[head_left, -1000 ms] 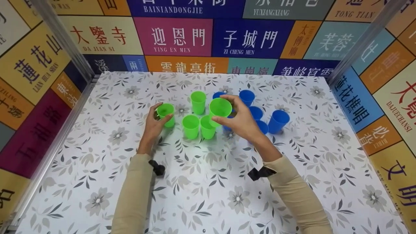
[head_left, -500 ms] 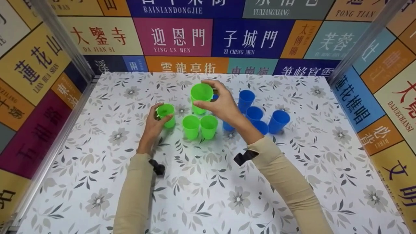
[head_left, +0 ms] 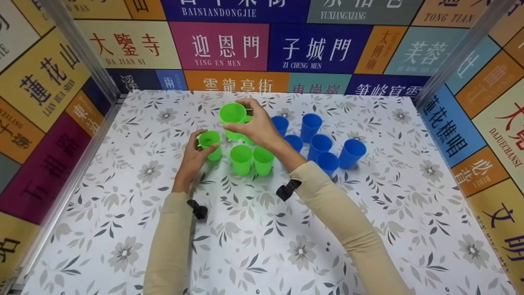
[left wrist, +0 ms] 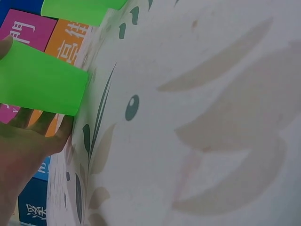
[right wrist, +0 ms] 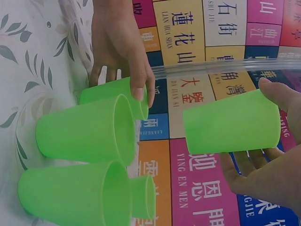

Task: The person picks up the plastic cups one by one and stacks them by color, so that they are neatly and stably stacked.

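In the head view my left hand (head_left: 191, 162) grips a green cup (head_left: 214, 154) that stands upright on the table at the left. My right hand (head_left: 262, 126) holds another green cup (head_left: 232, 112) by its sides, thumb nearest me. The right wrist view shows this cup (right wrist: 230, 123) raised clear of the table. Two green cups, one on the left (head_left: 241, 160) and one on the right (head_left: 263, 161), stand side by side between the hands and nearer to me. A further green cup (right wrist: 144, 197) is mostly hidden behind my right hand in the head view.
Several blue cups, one of them at the far right (head_left: 352, 154), stand upright right of the green ones. The table (head_left: 254, 246) has a leaf-and-flower pattern. Printed panels (head_left: 219, 46) wall in its back and sides, with metal posts (head_left: 454, 45) at the corners.
My right hand has carried its green cup leftward, from beside the blue cups, past the back green cup, toward the left hand. The left hand and its cup have stayed put.
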A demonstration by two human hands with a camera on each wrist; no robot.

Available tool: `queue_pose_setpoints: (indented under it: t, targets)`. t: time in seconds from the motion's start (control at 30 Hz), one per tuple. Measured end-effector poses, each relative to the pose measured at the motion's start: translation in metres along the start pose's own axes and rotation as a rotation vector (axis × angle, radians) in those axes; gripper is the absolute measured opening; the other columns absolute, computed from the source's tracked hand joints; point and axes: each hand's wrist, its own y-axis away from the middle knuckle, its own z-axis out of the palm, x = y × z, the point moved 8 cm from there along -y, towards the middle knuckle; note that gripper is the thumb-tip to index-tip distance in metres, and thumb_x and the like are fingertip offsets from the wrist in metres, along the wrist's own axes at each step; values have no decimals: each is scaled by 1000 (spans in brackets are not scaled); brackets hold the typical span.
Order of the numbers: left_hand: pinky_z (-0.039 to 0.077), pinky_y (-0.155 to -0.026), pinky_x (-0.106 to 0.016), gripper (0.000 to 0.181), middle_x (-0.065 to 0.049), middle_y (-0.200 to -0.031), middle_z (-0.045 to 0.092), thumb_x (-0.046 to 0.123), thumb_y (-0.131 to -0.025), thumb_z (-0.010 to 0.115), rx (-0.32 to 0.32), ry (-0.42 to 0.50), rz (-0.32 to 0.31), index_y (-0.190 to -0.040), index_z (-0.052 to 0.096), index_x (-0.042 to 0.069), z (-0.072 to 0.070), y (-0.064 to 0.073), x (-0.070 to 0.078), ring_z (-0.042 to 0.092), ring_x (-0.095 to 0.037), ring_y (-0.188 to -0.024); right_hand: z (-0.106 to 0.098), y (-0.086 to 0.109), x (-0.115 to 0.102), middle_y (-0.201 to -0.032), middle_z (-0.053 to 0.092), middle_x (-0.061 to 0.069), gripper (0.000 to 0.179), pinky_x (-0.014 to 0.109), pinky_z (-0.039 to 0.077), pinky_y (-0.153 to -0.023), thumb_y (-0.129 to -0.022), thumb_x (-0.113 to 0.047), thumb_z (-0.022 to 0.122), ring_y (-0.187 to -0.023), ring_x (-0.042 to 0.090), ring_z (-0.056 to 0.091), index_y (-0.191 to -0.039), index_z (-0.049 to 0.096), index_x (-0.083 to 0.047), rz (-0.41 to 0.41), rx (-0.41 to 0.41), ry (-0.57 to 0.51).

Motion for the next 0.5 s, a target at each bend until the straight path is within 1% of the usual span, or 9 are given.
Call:
queue_pose_setpoints:
  t: [0.07, 0.23, 0.3, 0.37, 0.5]
  targets:
    - [46, -96, -30, 66, -19, -136, 55, 19, -94, 70, 3, -10, 2, -150, 36, 12, -1, -1, 0, 55, -24, -119, 5, -5, -1, -140, 54, 7, 74, 33, 54, -92, -82, -30, 84, -124, 23, 55, -144, 47, -12, -9, -3, -1]
    - [47, -93, -31, 67, -14, -131, 59, 28, -93, 73, 36, -38, 41, -149, 38, 16, -5, -14, -19, 57, -21, -113, 17, -14, -7, -142, 53, 6, 72, 34, 53, -94, -84, -30, 82, -127, 23, 54, -146, 48, -16, -32, -24, 23]
    - [47, -94, -32, 70, -12, -131, 59, 32, -92, 74, 45, -44, 48, -149, 38, 17, -6, -19, -28, 57, -21, -114, 22, -18, -8, -143, 51, 5, 72, 35, 53, -97, -85, -31, 81, -128, 23, 53, -147, 47, -18, -34, -39, 36]
    - [47, -95, -33, 72, -12, -135, 57, 33, -91, 74, 43, -41, 33, -151, 37, 16, -6, -19, -28, 56, -22, -117, 28, -22, -9, -145, 51, 6, 72, 35, 52, -99, -85, -31, 81, -129, 23, 53, -148, 47, -19, -34, -53, 42]
    - [44, -104, -38, 72, -14, -142, 53, 30, -91, 75, 43, -6, 24, -150, 37, 16, -6, -20, -28, 52, -26, -128, 42, -28, -7, -148, 48, 7, 72, 36, 51, -101, -86, -33, 80, -130, 23, 51, -149, 47, -21, -19, -77, 52]
